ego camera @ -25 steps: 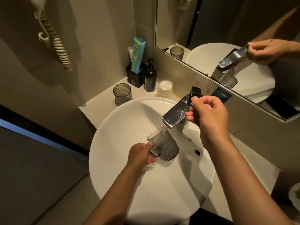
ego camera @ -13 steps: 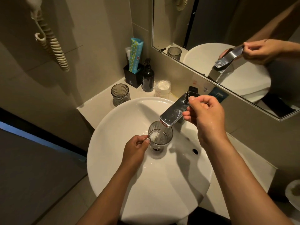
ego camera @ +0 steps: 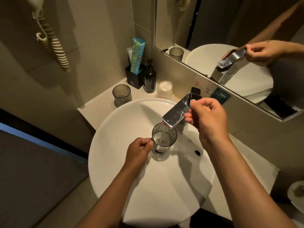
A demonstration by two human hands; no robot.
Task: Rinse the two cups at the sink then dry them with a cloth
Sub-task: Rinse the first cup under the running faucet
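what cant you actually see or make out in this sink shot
Head view only:
- Drain: hidden behind the clear glass cup held by the left hand.
- Chrome faucet lever: rear covered by the right hand.
- Drying cloth: none in frame.
- Black pump bottle label: too small.

Hotel-type bathroom: white basin (ego camera: pixel 115 162) w/ chrome tap (ego camera: pixel 176 112), wall mirror (ego camera: pixel 205 30), soap pump (ego camera: pixel 150 78) on counter (ego camera: pixel 98 109), corded wall dryer (ego camera: pixel 54 41).
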